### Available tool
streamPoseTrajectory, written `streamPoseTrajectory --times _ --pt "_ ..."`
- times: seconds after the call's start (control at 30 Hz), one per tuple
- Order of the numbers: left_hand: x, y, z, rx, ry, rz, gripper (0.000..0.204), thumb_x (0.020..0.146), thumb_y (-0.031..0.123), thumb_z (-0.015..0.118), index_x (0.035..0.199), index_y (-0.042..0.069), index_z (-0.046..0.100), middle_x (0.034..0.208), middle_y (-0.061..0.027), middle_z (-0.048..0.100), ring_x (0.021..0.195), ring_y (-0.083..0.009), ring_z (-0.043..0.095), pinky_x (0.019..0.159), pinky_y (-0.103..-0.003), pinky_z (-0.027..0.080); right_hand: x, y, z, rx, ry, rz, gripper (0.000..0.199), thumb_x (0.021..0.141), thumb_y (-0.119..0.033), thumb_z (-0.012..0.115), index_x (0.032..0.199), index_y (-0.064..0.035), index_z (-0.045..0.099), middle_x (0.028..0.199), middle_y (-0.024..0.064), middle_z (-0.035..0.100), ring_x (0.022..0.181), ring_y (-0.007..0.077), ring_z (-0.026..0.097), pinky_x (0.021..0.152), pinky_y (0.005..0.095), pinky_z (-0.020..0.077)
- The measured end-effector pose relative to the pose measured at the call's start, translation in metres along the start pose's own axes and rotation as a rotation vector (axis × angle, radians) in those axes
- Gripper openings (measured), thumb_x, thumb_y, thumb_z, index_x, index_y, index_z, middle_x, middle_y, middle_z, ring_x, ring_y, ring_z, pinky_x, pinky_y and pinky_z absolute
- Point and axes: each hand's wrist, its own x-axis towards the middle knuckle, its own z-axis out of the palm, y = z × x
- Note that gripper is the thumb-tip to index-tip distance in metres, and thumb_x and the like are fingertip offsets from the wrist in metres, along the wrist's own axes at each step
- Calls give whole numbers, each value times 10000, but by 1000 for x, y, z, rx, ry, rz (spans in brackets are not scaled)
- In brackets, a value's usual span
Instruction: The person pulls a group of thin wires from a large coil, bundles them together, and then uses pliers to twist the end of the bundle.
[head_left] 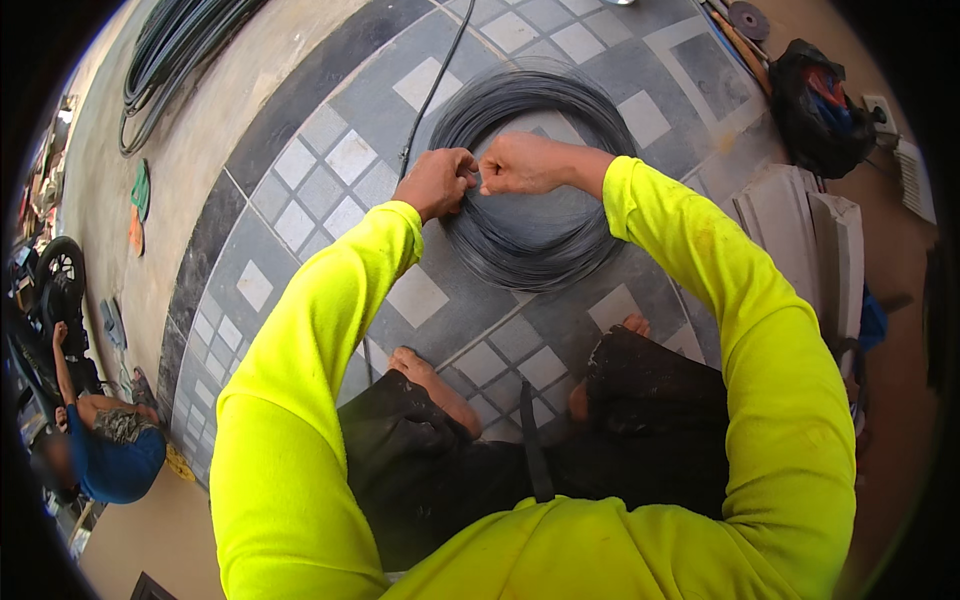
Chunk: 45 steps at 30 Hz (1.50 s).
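The big round coil of thin dark-grey steel wire (535,225) lies flat on the grey-and-white patterned tile floor (300,200) just ahead of the person's bare feet, and both fists are curled tight over its near rim, the left hand (437,182) and the right hand (522,163) almost knuckle to knuckle, each pinching what looks like a strand between them. I'd judge the whole coil heavy and springy, the single strands stiff yet bendable with sharp ends, so it is best gripped by the bundled rim. A black cable (432,95) runs past.
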Motion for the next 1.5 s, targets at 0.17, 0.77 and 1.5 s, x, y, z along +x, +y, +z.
streamPoseTrajectory --times 0.17,0.77,1.5 --pt "1 11 3 62 17 -27 352 878 -30 541 1215 -35 643 994 -154 743 706 -223 717 692 -345 584 -19 33 18 -338 -4 87 254 836 -283 711 774 -37 708 885 198 713 870 372 680 777 463 534" --pt "6 13 11 150 82 29 338 860 12 618 1195 -12 661 922 -175 737 719 -263 730 737 -366 576 3 59 36 -177 314 -10 147 834 -169 715 879 -61 626 916 123 594 842 301 612 776 406 477" --pt "4 14 -17 -152 -38 -145 319 898 17 491 1189 -23 613 895 -95 737 783 -166 699 759 -310 538 -20 23 19 -410 113 46 329 810 -367 743 883 -52 681 930 168 693 880 370 674 782 480 525"
